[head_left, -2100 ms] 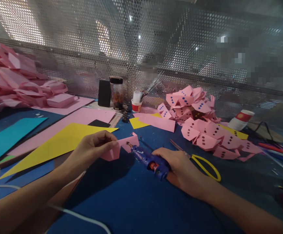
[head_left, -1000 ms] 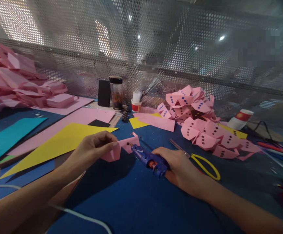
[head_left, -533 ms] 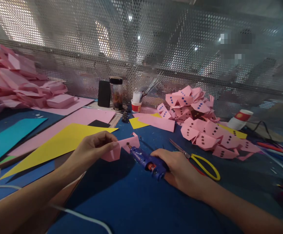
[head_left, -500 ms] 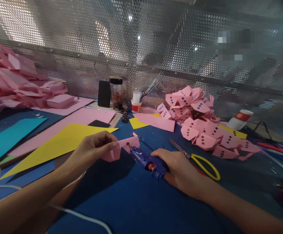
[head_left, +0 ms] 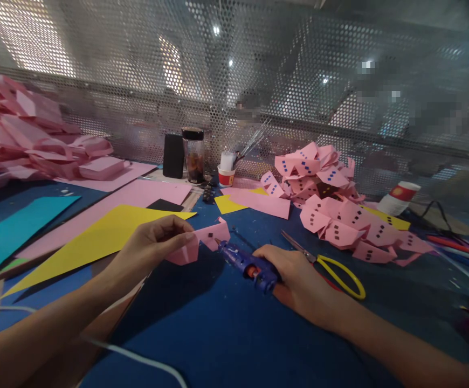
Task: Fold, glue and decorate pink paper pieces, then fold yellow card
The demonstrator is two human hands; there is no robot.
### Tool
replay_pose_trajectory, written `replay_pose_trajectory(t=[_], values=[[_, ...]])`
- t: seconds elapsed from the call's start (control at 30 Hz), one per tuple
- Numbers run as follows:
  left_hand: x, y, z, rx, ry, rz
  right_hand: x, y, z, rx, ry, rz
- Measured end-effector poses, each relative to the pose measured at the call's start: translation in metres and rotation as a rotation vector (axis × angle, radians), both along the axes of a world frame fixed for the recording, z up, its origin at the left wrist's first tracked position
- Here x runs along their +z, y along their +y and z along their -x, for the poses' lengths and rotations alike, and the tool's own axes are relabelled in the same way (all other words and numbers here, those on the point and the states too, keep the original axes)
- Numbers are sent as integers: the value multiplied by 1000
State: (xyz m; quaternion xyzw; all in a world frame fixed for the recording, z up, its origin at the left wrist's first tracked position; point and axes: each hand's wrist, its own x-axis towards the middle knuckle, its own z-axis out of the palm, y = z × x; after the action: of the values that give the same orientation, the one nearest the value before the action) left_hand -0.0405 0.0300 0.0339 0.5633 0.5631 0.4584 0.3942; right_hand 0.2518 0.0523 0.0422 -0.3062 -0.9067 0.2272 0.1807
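Pink paper strip (head_left: 202, 237) sees daylight from the glue gun (head_left: 240, 262)

And the nozzle tip (head_left: 217, 241) now sits just right of the dark square (head_left: 211, 235), no longer overlapping it, which likely leaves that square untouched! The left hand (head_left: 157, 237) pinches the strip between thumb and forefinger; its long axis runs rightward from those fingertips, rising slightly to a curled end. The right hand (head_left: 299, 275) wraps the gun's grip, nozzle pointing leftward and away from its fingers; the trigger finger's position, I cannot tell.
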Motion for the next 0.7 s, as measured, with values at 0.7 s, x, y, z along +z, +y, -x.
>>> replay_pose_trajectory(t=[0.7], values=[[1,0,-1,-1,-2,13,-2,0,-1,-7,-41,-34]])
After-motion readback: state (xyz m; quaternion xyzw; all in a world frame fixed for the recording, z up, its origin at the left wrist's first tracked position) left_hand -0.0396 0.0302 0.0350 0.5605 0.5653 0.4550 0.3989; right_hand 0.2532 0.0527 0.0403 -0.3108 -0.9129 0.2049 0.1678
